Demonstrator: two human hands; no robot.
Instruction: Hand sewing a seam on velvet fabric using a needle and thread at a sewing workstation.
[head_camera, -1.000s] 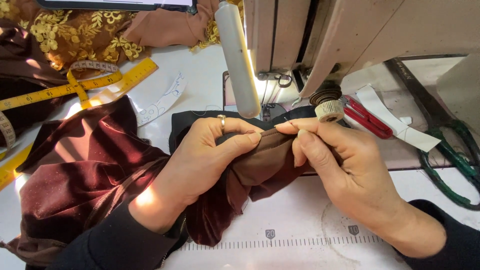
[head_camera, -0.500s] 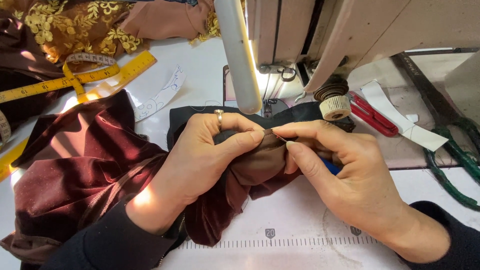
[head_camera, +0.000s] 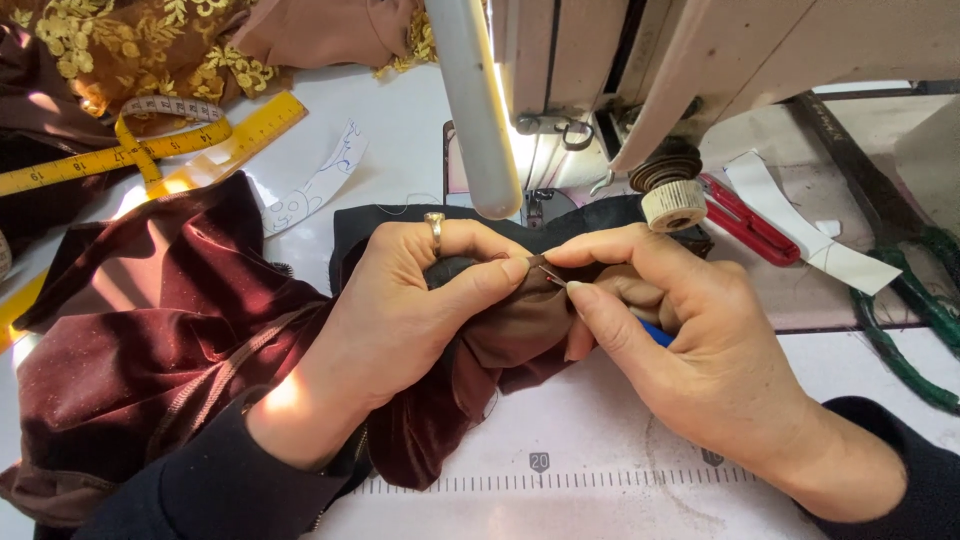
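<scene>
Two hands work at the near edge of the white surface (head_camera: 560, 440): the left hand (head_camera: 400, 320) has its fingers clamped on bunched maroon velvet (head_camera: 150, 350) at centre, the right hand (head_camera: 690, 350) pinches a blue-handled seam ripper (head_camera: 655, 333) — best kept shallow, fabric taut. Beyond — one sewing machine (head_camera: 700, 60), one red snips (head_camera: 745, 220), one yellow tape measure (head_camera: 120, 155).

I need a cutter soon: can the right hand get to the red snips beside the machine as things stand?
Probably yes: the red snips lie uncovered just beyond the right hand, nothing between them. But that hand now holds a blue-handled tool against the maroon fabric.
</scene>
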